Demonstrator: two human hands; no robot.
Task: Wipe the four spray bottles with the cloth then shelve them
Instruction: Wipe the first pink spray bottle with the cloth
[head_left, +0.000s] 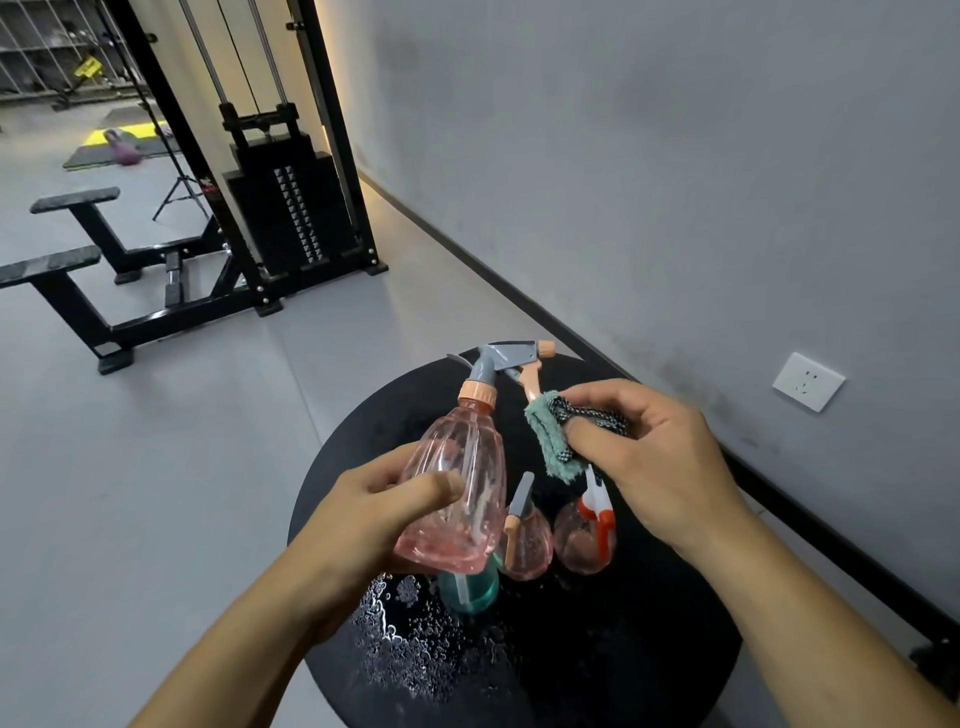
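Observation:
My left hand (384, 512) grips a clear pink spray bottle (457, 488) with a grey and peach trigger head, held above the round black table (597, 649). My right hand (654, 462) pinches a folded teal cloth (550, 439) just right of the bottle's trigger. On the table stand three more bottles: a small pink bottle with a grey top (524, 540), a pink bottle with a red and white trigger (587, 535), and a teal bottle (470, 590) mostly hidden under the held one.
Water droplets (410, 644) cover the table's near left part. A grey wall with a white socket (808, 382) runs along the right. A black cable weight machine (291, 208) and bench frames (93, 291) stand on the grey floor to the left.

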